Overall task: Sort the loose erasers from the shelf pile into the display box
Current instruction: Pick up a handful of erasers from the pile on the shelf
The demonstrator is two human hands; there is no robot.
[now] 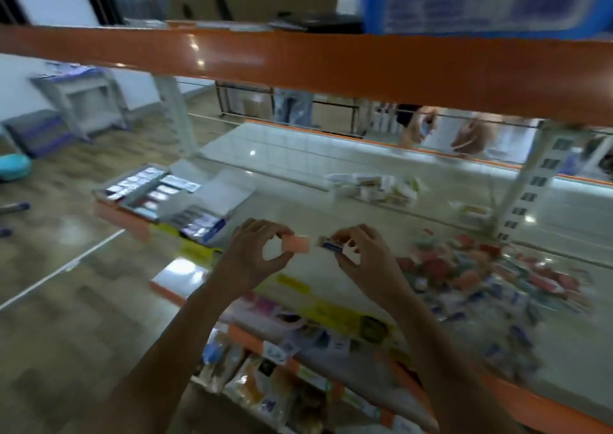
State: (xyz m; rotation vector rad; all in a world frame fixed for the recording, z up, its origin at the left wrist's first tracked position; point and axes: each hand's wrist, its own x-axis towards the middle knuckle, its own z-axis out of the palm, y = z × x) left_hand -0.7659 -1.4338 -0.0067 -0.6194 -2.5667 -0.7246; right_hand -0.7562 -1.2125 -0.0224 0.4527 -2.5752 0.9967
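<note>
Above shelf point(298, 168), left hand point(255, 254) pinching pink eraser point(296, 243), pile point(481, 274) rightward (blurred)

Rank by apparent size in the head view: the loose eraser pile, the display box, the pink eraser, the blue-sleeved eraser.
1. Loose eraser pile
2. Display box, farther away, so true size is unsure
3. Pink eraser in the left hand; blue-sleeved eraser in the right hand, partly hidden: too alike to rank.

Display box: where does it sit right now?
Head view: the display box sits at the shelf's left end, left of both hands, opposite the eraser pile at right.
</note>
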